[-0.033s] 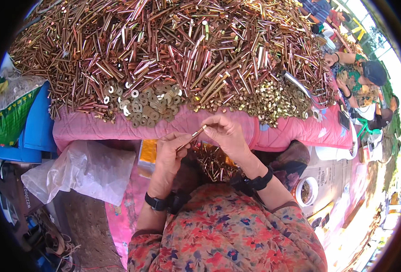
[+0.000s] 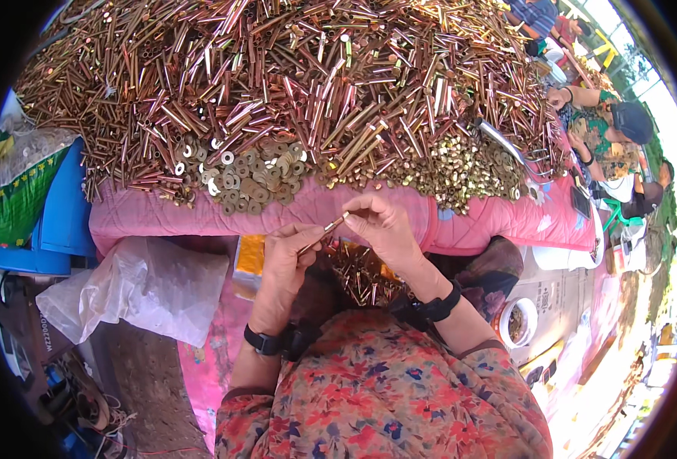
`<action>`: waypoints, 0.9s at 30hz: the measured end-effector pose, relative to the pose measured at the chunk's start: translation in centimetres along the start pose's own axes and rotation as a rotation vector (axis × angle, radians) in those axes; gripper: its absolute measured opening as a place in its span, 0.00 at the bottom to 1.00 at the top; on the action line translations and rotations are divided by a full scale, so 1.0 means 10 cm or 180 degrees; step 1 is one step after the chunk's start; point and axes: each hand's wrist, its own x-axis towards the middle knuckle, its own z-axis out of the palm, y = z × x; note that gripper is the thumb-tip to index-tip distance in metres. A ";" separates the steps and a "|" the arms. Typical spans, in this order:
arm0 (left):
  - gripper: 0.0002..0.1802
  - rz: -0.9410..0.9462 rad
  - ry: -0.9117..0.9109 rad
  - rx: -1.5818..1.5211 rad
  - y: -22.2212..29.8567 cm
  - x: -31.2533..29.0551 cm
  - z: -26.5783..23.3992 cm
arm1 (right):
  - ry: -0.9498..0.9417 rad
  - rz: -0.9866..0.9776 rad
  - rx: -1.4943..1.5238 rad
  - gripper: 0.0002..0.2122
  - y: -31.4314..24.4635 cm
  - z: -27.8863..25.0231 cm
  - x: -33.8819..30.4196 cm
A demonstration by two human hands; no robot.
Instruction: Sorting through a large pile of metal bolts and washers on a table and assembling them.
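My left hand (image 2: 286, 260) grips a thin copper-coloured metal tube (image 2: 325, 228) that slants up to the right. My right hand (image 2: 383, 227) pinches the tube's upper end between thumb and fingertips. Both hands hover just in front of a pink cloth (image 2: 369, 213) that carries a huge heap of copper and brass tubes (image 2: 292, 84). At the heap's near edge lie a cluster of flat washers (image 2: 250, 177) and a pile of small brass rings (image 2: 461, 170). Below my hands, in my lap, sits a bunch of similar tubes (image 2: 360, 277). Both wrists wear black bands.
A crumpled clear plastic bag (image 2: 139, 289) lies at the left, with a blue container (image 2: 61, 218) and a green sack (image 2: 13, 195) beyond it. An orange box (image 2: 250, 256) sits under the cloth's edge. A small bowl (image 2: 517, 321) stands at the right. Other people (image 2: 606, 126) sit at the far right.
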 end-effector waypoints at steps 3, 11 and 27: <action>0.06 -0.0117 -0.0073 -0.0029 0.02 -0.02 0.04 | -0.0012 0.0177 0.0341 0.06 -0.02 -0.01 -0.04; 0.06 0.0134 -0.0139 0.0263 0.00 -0.03 0.01 | 0.0016 0.0306 -0.0331 0.06 -0.14 0.01 -0.10; 0.05 -0.0090 -0.0549 -0.0044 -0.04 -0.01 -0.13 | -0.0362 0.0173 -0.0975 0.05 -0.24 0.06 -0.12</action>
